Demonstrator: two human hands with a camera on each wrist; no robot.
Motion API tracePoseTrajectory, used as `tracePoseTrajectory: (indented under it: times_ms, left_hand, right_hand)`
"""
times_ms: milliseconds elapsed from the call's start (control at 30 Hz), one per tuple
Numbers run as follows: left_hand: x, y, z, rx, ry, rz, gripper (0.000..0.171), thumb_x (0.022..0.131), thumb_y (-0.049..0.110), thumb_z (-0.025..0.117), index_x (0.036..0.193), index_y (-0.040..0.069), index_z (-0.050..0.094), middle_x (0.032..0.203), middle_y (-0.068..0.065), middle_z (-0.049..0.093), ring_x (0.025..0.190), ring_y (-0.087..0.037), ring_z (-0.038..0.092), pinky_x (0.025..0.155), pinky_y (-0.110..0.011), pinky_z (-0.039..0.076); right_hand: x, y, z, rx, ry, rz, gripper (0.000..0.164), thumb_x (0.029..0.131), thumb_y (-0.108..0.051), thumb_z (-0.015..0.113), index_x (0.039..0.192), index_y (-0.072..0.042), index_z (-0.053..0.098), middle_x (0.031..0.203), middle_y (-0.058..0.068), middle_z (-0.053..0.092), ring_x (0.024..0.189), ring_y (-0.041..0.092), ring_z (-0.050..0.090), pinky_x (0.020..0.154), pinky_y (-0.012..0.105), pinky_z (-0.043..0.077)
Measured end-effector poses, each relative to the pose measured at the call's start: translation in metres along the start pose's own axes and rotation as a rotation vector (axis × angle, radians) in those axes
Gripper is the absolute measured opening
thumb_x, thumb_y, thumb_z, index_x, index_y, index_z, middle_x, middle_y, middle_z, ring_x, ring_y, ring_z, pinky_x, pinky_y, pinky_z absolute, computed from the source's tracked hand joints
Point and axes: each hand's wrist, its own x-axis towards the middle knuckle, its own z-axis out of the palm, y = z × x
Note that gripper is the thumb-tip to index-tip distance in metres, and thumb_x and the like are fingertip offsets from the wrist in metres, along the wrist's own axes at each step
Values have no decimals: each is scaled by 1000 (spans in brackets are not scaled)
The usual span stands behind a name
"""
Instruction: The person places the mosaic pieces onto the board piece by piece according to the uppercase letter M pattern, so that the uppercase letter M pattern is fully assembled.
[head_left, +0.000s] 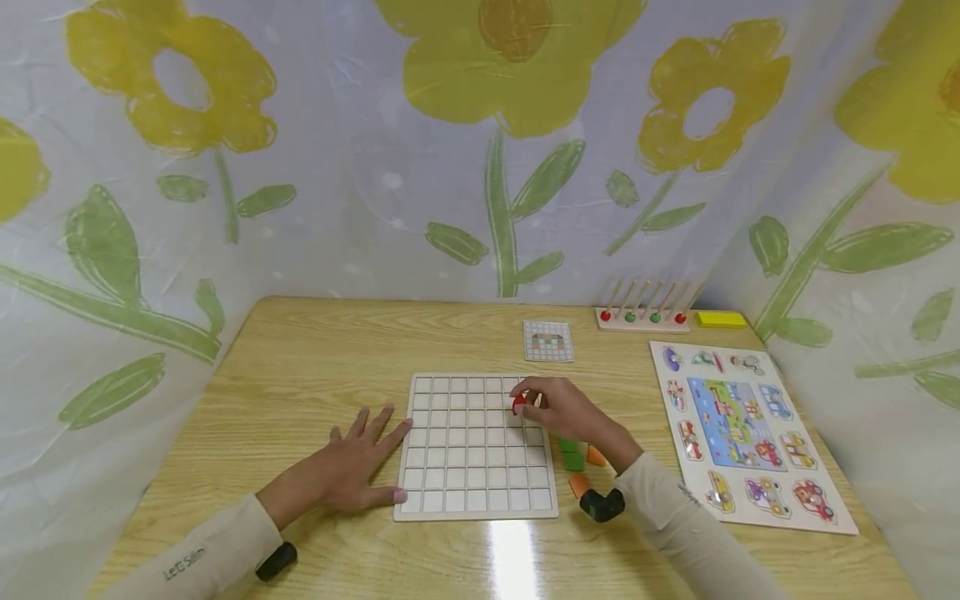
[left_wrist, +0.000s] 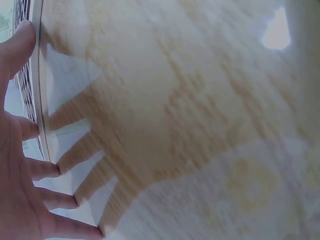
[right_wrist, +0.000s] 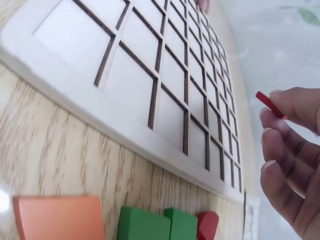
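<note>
A white wooden board (head_left: 476,516) with a grid of square recesses lies in the middle of the table. My left hand (head_left: 356,467) rests with spread fingers along its left side; in the left wrist view the thumb (left_wrist: 22,42) touches the board's edge. Over the board's upper right part, my right hand (head_left: 566,412) pinches a small flat red tile (right_wrist: 270,104) between thumb and finger, raised above the squares. Green tiles (head_left: 572,455), orange tiles (head_left: 578,485) and another red tile (right_wrist: 207,225) lie beside the board's right edge, partly hidden by the right arm.
Behind the board lies a small pattern card (head_left: 548,342). A peg rack (head_left: 643,321) with red and green beads and a yellow block (head_left: 722,319) stand at the back right. A picture puzzle board (head_left: 675,454) fills the right side. Flowered curtains (head_left: 337,167) hang around the table.
</note>
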Motion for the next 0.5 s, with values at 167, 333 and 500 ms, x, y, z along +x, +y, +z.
tracePoseTrajectory:
  times_ms: [167,333,500]
  left_hand:
    - [1,0,0,9,-6,1,98,90,74,52,162,14,21,164,-29,15,143,-63,17,94,-86,26]
    - [0,0,-1,13,-10,-2,99,90,74,52,162,14,21,164,-28,14,144,-63,17,94,-86,27]
    - [0,0,0,12,-10,-6,99,90,74,53,161,14,22,164,-28,15,144,-63,17,95,-85,27]
  right_hand:
    - [5,-2,4,11,-3,21,23,98,-14,65,120,-4,66,90,3,68,61,11,53,58,23,47]
    - [10,-3,8,32,-1,38,26,98,-17,68,119,-4,67,92,3,68,61,9,52,57,23,46]
    - [15,-3,12,61,-15,46,28,94,-13,72,120,-2,67,94,3,68,62,10,54,58,22,46]
